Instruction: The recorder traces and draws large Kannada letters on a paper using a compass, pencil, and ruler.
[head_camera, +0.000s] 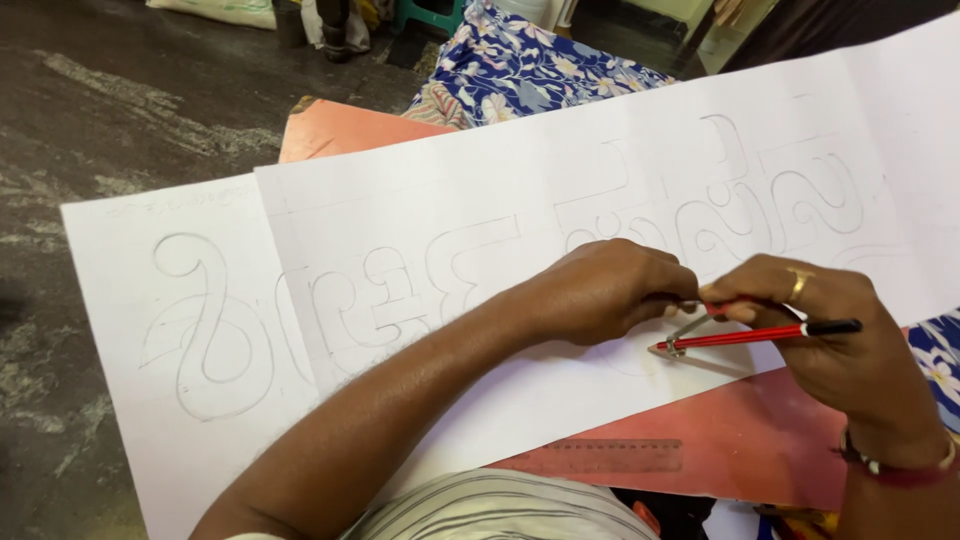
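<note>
A long white paper sheet (480, 230) with pencilled outline shapes lies across a reddish board (750, 440). My left hand (600, 290) rests fisted on the paper, its fingertips pinching the top of a metal compass (690, 325). My right hand (830, 330), with a gold ring, grips the red pencil (750, 338) fitted in the compass, its tip touching the paper near the lower edge. A second white sheet (170, 330) with a large curled outline lies under the first, at the left.
A transparent ruler (600, 457) lies on the reddish board near me. Blue floral cloth (540, 65) lies beyond the paper, and again at the far right (940, 350). Dark stone floor (100, 100) stretches to the left. My striped shirt (500, 510) fills the bottom.
</note>
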